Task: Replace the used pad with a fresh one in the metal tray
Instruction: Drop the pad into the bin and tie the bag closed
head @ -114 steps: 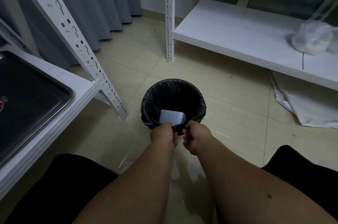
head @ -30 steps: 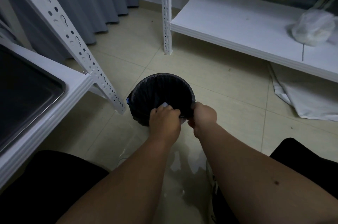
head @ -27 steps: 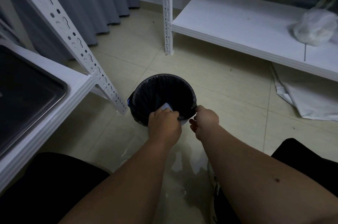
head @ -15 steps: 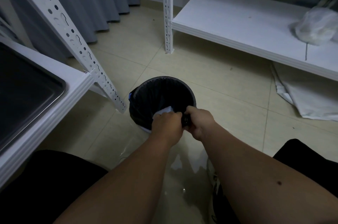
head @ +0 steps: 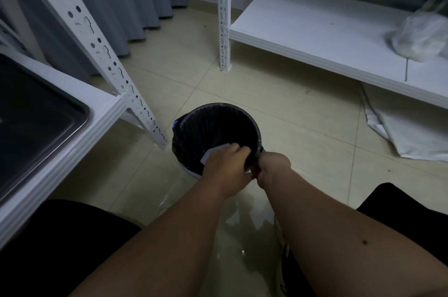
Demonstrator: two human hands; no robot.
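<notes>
A: Where is the used pad?

B: A pale, flat folded pad [head: 214, 153] lies inside the round bin lined with a black plastic bag [head: 213, 127], at the bin's six o'clock, partly hidden under the left hand [head: 226, 170].

A: And the fingers?

B: The left hand's fingers curl over the bin's near rim and pinch the black liner. The right hand [head: 272, 168], touching the left at its three o'clock, is curled too and pinches the same liner edge.

A: The tray?

B: The dark rectangular metal tray [head: 36, 127] sits on a white shelf [head: 80, 132] at nine o'clock from the bin, well apart. At two o'clock, a crumpled white plastic bag [head: 421, 35] rests on another white shelf board [head: 315, 30].
</notes>
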